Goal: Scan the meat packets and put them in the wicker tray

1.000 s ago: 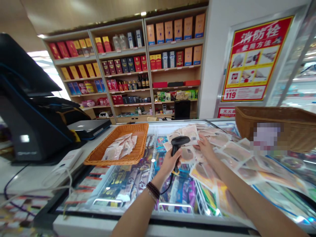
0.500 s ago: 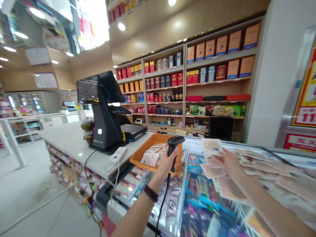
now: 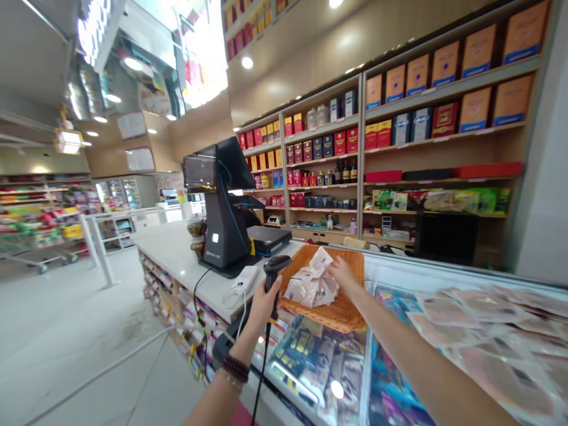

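My left hand (image 3: 265, 300) is wrapped round the handle of a black barcode scanner (image 3: 276, 264), at the left edge of an orange wicker basket (image 3: 342, 316). A cable runs down from the scanner's handle. Over the basket, my right hand (image 3: 344, 274) pinches a small clear-and-white plastic packet (image 3: 320, 258); its fingertips are partly hidden. Several similar packets (image 3: 308, 288) lie heaped in the basket below it. To the right, many flat pinkish packets (image 3: 483, 331) are spread over the glass top of the freezer.
A black checkout terminal (image 3: 226, 219) stands on the white counter (image 3: 166, 236), with a flat black device (image 3: 268, 238) beside it. A white box (image 3: 245, 278) with a cable sits near the counter's edge. The glass freezer (image 3: 306, 373) holds colourful packs. Stocked shelves (image 3: 323, 139) line the back wall.
My right hand has moved left from the spread packets to the basket with a packet. The scanner, in my left hand, has shifted from over the basket to its left edge. The view has turned left.
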Available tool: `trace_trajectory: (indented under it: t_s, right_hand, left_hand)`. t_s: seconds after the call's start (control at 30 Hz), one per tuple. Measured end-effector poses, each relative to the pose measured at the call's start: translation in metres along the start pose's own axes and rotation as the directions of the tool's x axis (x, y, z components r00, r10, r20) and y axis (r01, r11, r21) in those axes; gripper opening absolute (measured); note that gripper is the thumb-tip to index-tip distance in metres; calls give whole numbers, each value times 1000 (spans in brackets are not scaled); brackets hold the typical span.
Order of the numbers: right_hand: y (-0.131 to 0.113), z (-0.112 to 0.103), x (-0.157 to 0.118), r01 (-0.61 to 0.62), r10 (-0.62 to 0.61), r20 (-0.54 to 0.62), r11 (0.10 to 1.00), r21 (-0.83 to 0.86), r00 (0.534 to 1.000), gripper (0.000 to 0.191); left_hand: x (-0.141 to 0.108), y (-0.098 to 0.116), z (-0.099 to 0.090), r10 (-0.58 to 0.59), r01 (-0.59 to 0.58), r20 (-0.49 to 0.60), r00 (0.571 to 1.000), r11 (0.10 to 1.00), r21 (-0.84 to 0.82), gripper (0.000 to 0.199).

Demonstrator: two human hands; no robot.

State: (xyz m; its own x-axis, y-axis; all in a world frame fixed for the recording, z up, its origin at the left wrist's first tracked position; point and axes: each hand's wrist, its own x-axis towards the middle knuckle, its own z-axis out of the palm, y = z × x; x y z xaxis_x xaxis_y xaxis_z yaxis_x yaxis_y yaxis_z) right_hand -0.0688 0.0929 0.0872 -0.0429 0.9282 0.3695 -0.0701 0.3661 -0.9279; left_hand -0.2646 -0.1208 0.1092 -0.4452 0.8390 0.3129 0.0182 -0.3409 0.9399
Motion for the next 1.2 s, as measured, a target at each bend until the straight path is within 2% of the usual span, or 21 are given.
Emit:
trace_trajectory:
  t_s: [0.07, 0.13, 0.23, 0.33, 0.43, 0.57, 0.7, 0.83, 0.97, 1.07, 1.13, 1.2]
  right_hand:
    - [8, -1, -3, -49, 47, -25, 994, -102, 999, 64]
    - [14, -14, -8, -73, 70, -25, 988, -136, 997, 72]
    - [16, -51, -18, 11, -9, 13, 987, -161, 1000, 64]
    - [8, -100, -28, 128, -124, 30, 959, -252, 992, 49]
    - [-7, -157, -44, 179, -184, 15, 929, -324, 983, 39]
    - [-31, -242, -76, 139, -207, -106, 884, -446, 973, 32]
    - [-61, -327, -114, 39, -259, -259, 774, -632, 930, 31]
    - [-92, -395, -150, -85, -337, -366, 624, -777, 867, 39]
    - [-108, -443, -181, -252, -397, -464, 480, -840, 792, 48]
    - [-103, -464, -207, -405, -393, -540, 378, -833, 744, 52]
    - [-94, -471, -223, -508, -339, -585, 292, -810, 737, 51]
    - [-86, -475, -235, -557, -278, -589, 192, -808, 759, 47]
  left_hand:
    - [-5, -3, -6, -7, 7, -13, 1000, 1000, 1, 73]
    - [-10, -4, -7, -22, 22, -19, 1000, 1000, 12, 72]
    - [-16, -4, 0, -24, 24, 7, 1000, 999, 33, 73]
    - [-21, -5, 18, -40, 38, 65, 997, 999, 30, 71]
    - [-26, -7, 47, -34, 34, 120, 992, 999, 4, 70]
    - [-39, -10, 101, -15, 36, 232, 973, 996, -85, 70]
    - [-60, -5, 159, -19, 95, 388, 921, 980, -178, 67]
    - [-84, 6, 212, -59, 191, 528, 847, 961, -198, 67]
    - [-109, 10, 257, -80, 265, 601, 795, 937, -226, 67]
    - [-125, 0, 282, -99, 310, 640, 762, 923, -227, 69]
    - [-133, -10, 293, -116, 331, 656, 746, 919, -214, 71]
    - [-139, -21, 299, -139, 343, 666, 733, 921, -185, 72]
